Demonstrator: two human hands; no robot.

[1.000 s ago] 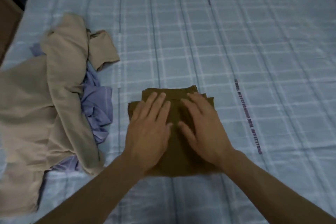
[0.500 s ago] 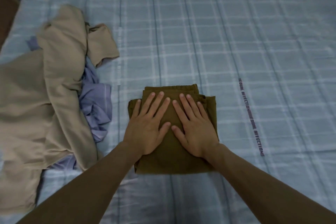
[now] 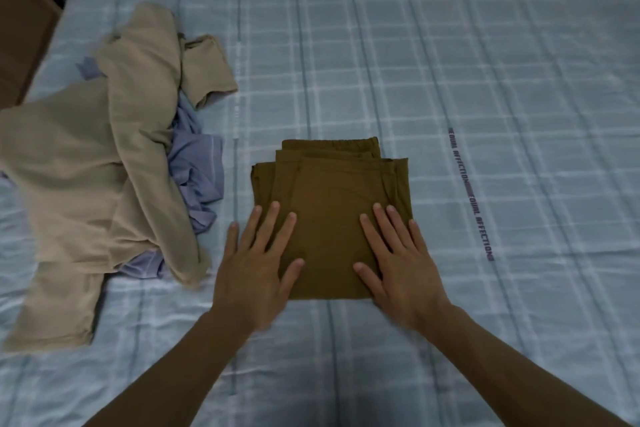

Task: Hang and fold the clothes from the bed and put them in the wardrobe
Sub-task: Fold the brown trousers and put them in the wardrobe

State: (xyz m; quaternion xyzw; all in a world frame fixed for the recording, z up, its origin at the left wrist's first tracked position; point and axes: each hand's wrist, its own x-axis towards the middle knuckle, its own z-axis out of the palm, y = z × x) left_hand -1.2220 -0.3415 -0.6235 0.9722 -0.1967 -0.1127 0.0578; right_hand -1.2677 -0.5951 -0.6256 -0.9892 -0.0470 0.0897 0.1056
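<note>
Under my flat, released fingers [image 3: 273, 218] sits the folded olive-brown cloth square [image 3: 332, 204]; I press evenly, left hand [image 3: 254, 267] and right hand [image 3: 403, 265] at its near corners, flattening layers before lifting.

A bed [image 3: 450, 45] under a pale blue checked sheet, with clothes lying on it.

A folded olive-brown garment [image 3: 332, 204] lies flat near the middle of the frame, its layered edges stepped toward the top. At the left lies a crumpled beige garment [image 3: 86, 177], draped over a rumpled lavender-blue one [image 3: 197, 170]. Right of the folded piece, a line of dark printed lettering [image 3: 471, 194] runs down the sheet. Both hands rest on the folded piece's lower corners.
</note>
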